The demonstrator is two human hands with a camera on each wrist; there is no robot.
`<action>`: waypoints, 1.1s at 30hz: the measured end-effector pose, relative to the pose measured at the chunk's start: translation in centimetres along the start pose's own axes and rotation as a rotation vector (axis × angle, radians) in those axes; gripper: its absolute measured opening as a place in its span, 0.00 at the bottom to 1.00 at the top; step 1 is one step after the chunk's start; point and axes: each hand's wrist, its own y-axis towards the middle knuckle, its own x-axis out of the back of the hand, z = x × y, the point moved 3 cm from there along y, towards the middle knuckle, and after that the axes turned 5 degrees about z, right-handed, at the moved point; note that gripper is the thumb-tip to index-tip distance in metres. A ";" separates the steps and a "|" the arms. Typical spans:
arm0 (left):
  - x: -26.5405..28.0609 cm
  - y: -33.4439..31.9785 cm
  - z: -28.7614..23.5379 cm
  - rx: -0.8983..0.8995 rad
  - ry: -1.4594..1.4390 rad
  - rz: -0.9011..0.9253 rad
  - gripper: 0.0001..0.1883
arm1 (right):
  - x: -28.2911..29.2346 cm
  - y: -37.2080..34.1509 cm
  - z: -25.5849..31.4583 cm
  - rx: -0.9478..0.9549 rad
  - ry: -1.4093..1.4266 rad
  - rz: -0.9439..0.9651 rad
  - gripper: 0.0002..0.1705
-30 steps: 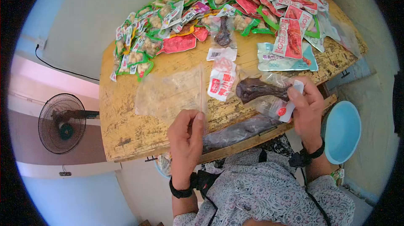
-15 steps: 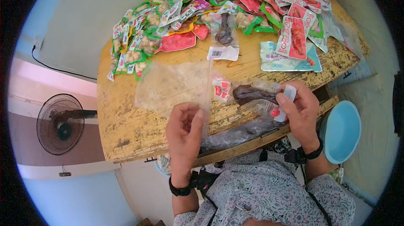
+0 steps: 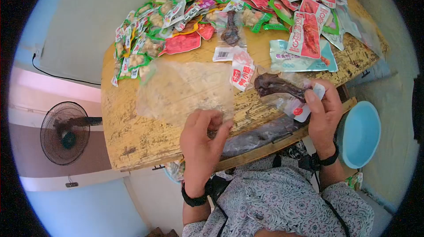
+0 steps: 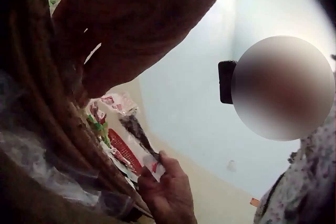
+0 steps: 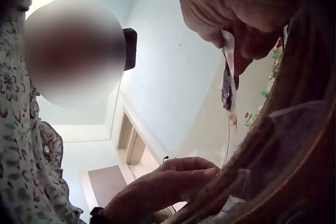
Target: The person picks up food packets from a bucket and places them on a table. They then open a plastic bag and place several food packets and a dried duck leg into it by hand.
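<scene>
My right hand (image 3: 324, 120) pinches the white end of a clear packet holding a dark brown drumstick (image 3: 276, 86), raised over the table's front. Its other end carries a white-and-red printed label (image 3: 242, 73). On the left, my left hand (image 3: 203, 144) holds the right edge of a clear flat plastic bag (image 3: 181, 89) between thumb and fingers; the bag spreads over the tabletop. In the left wrist view the right hand (image 4: 170, 190) grips the packet's end. The right wrist view shows the left hand (image 5: 163, 187) at the table edge.
A heap of snack packets (image 3: 172, 20) covers the back of the worn yellow table (image 3: 128, 126). Another packed drumstick (image 3: 230, 34) and a light-blue pouch (image 3: 304, 58) lie in front of it. A drawer with plastic (image 3: 260, 137) is open below. A blue basin (image 3: 361, 135) stands right.
The drumstick packet dips and turns left, then comes back up with its printed label facing up. My left hand shifts slightly right, taking the plastic bag's edge along.
</scene>
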 end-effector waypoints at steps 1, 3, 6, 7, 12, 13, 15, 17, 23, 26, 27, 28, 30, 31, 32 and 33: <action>-0.1 0.1 0.0 0.011 0.003 -0.005 0.07 | 0.2 0.0 -0.1 0.012 0.009 -0.025 0.09; -0.2 0.2 0.2 0.032 0.009 -0.015 0.07 | 0.3 0.1 0.0 0.032 0.096 -0.080 0.09; 0.0 0.0 0.5 0.109 -0.084 -0.025 0.05 | 0.7 0.0 0.0 0.037 0.162 -0.094 0.08; 0.1 0.0 0.7 0.146 -0.162 -0.029 0.05 | 0.8 0.0 0.1 0.034 0.174 -0.087 0.08; -0.1 -0.3 1.3 0.205 -0.277 -0.059 0.05 | 0.2 -0.7 -0.6 -0.075 0.232 0.031 0.08; -0.2 -0.3 0.9 0.151 -0.189 -0.042 0.05 | 0.1 -0.7 -0.7 -0.050 0.205 0.034 0.08; -0.4 -0.2 0.1 0.041 -0.018 -0.004 0.05 | 0.0 -0.5 -0.8 -0.065 0.228 0.004 0.09; -0.4 0.0 -0.5 -0.049 0.062 -0.016 0.04 | 0.0 -0.5 -0.9 -0.072 0.219 -0.005 0.09; -0.2 -0.1 0.1 0.105 -0.139 -0.027 0.05 | 0.4 -0.7 -1.6 -0.056 0.195 -0.031 0.10; -0.1 -0.2 0.1 0.196 -0.223 -0.039 0.05 | 0.8 -0.8 -2.1 -0.074 0.236 -0.013 0.11; -0.1 -0.2 0.2 0.208 -0.231 -0.045 0.05 | 0.9 -0.9 -2.1 -0.112 0.272 0.001 0.11; -0.2 -0.2 0.0 0.150 -0.189 -0.026 0.05 | 0.9 -1.0 -2.2 -0.150 0.307 0.016 0.10; -0.5 -0.3 -0.1 0.035 -0.108 0.013 0.05 | 0.7 -0.8 -1.6 -0.106 0.259 -0.027 0.10; -0.5 -0.2 -0.2 -0.011 -0.054 0.021 0.05 | 0.7 -0.7 -1.4 -0.085 0.235 -0.046 0.10; -0.4 -0.1 -0.3 -0.059 0.001 0.027 0.05 | 0.7 -0.7 -1.5 -0.086 0.236 -0.047 0.10; -0.3 -0.1 -0.5 -0.107 0.058 0.033 0.05 | 0.6 -0.7 -1.5 -0.085 0.238 -0.048 0.10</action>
